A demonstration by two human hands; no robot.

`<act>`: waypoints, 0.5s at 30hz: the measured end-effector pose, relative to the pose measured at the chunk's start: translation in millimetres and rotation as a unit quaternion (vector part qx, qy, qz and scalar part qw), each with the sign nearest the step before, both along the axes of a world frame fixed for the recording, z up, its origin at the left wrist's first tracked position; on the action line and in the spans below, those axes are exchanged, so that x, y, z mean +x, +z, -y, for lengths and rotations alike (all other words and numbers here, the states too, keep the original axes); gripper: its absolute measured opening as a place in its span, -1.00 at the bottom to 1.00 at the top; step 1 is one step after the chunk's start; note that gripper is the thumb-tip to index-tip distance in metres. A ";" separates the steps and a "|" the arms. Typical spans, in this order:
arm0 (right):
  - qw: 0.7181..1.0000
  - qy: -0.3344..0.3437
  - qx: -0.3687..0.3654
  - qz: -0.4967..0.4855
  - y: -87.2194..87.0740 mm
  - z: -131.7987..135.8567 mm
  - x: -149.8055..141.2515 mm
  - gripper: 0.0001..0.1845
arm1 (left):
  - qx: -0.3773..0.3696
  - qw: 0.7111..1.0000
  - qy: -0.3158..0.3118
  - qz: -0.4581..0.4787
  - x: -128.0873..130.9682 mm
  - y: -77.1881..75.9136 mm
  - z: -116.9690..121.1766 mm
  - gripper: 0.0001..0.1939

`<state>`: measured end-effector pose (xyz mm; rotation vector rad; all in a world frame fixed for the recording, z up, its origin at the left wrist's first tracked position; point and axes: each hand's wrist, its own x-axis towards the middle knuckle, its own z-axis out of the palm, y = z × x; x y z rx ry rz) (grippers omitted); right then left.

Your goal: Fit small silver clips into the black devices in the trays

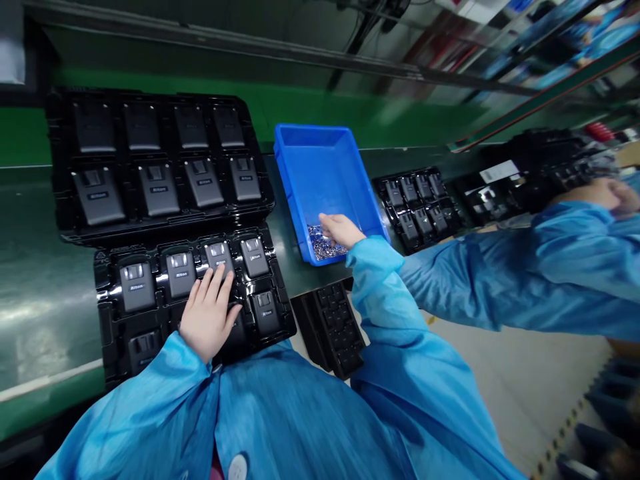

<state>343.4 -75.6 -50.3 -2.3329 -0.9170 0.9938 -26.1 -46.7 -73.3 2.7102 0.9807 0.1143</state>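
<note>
My left hand (207,312) lies with its fingers stretched out over the near black tray (116,340). Its fingertips touch a dark grey device (218,251) marked "Riton" with two shiny metal pieces at its top. Other devices of the same kind, such as this one (137,287), sit in the tray's pockets; my hand partly hides some. Inside the blue bin (325,160), my right hand (343,230) is closed in a pinch above a heap of small shiny metal parts (323,248). Whatever its fingertips hold is too small to make out.
A second black tray (163,223) of similar devices lies behind the near one. Beyond the bin stands another filled tray (420,207). A co-worker's blue sleeve (500,280) reaches across on the right. Stacked black trays (333,327) show below the table edge.
</note>
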 end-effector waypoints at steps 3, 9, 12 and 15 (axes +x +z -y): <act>0.997 -0.057 0.042 -0.029 1.3 1.5 12.2 -0.42 | -0.002 1.000 -0.001 -0.001 0.5 0.8 -0.8 -0.37; 0.983 -0.125 0.122 -0.064 5.5 4.0 18.5 -0.27 | -0.008 1.000 0.013 -0.013 -0.3 5.3 3.4 -0.40; 0.977 -0.122 0.144 -0.103 13.4 4.8 17.3 -0.25 | -0.026 0.999 0.021 -0.012 -0.4 6.1 8.5 -0.38; 0.973 -0.112 0.159 -0.124 16.0 4.7 21.5 -0.27 | -0.048 0.999 0.026 0.000 -1.1 4.9 9.2 -0.33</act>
